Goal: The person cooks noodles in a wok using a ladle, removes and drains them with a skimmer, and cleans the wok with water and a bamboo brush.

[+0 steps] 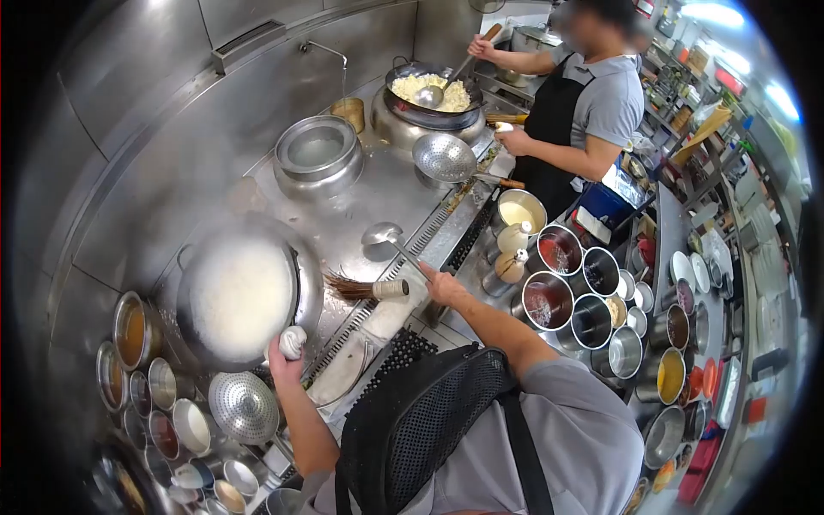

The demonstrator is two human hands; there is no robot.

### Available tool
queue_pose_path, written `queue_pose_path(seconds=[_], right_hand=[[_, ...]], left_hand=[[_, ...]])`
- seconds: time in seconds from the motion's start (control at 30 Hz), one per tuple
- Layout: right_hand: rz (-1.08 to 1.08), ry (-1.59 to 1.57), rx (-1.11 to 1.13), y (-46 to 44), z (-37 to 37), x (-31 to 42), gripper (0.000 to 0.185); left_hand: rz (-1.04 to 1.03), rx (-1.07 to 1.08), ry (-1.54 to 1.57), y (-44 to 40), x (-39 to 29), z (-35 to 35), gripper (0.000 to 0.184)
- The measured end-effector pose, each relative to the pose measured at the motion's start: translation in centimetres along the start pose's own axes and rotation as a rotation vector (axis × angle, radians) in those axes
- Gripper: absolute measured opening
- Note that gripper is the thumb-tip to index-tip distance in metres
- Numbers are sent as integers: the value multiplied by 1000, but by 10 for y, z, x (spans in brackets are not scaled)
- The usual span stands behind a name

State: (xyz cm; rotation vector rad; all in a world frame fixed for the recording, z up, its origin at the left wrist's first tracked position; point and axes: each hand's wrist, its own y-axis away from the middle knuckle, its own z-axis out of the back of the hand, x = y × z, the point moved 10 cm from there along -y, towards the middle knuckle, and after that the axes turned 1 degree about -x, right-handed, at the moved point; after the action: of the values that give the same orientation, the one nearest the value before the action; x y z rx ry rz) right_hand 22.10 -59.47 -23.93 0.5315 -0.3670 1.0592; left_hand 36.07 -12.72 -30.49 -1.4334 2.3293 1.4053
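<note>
The left hand grips, seemingly, a cloth at the wok, lower left; the right hand grasps a ladle, mid-frame.

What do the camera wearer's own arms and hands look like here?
The left hand and right hand are bare, without visible gloves or wristwear. Both forearms are uncovered below short, plain grey sleeves; I see no markings on them.
</note>
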Motion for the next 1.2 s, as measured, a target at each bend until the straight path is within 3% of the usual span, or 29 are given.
queue_pose_path(seconds=[0.23, 0.33, 0.4, 0.43, 0.47, 0.5, 0.53, 0.57, 0.6, 0.73, 0.77, 0.87, 0.97, 1.03, 1.07, 1.1, 1.2], right_hand=[[120, -239, -269, 13, 64, 38, 51], [68, -365, -179, 29, 124, 95, 63], [294, -507, -250, 42, 160, 129, 73], [345, -586, -188, 49, 164, 135, 82], [258, -584, -118, 71, 170, 142, 83], [57, -652, 79, 78, 147, 125, 83], [-32, -682, 82, 77, 118, 87, 72], [298, -467, -223, 84, 123, 88, 59], [246, -431, -282, 100, 116, 83, 50], [206, -412, -264, 155, 88, 104, 49], [74, -395, -201, 160, 78, 100, 52], [234, -349, -239, 170, 65, 104, 49], [269, -289, -245, 177, 67, 131, 50], [230, -288, -220, 175, 68, 154, 50], [212, -313, -204, 171, 67, 164, 50], [356, -316, -274, 165, 68, 176, 51], [248, -164, -168, 148, 70, 211, 52]], left_hand=[[-10, 37, -64, -4, 1, 4, 22], [-17, 71, -48, -12, 3, 4, 20], [-21, 35, -5, -20, 9, 7, 21], [-6, 122, 22, -31, 18, 6, 22], [-14, 194, 62, -33, 13, 11, 23], [-39, 181, 154, -20, 18, 7, 23], [-88, 161, 109, -9, 14, 4, 23], [-133, 143, 139, -9, 14, 4, 21], [-171, 136, 164, -14, 15, 2, 20], [-211, 95, 260, -9, 11, -4, 18], [-218, 94, 269, -11, 11, -5, 18], [-192, 113, 296, -5, 11, 2, 13], [-130, 138, 307, -4, 14, 16, 10], [-102, 257, 265, 14, 8, 8, 17], [-63, 207, 237, 28, 9, 9, 16], [-63, 207, 238, 27, 8, 15, 16], [-32, 259, 282, 38, 15, 20, 15]])
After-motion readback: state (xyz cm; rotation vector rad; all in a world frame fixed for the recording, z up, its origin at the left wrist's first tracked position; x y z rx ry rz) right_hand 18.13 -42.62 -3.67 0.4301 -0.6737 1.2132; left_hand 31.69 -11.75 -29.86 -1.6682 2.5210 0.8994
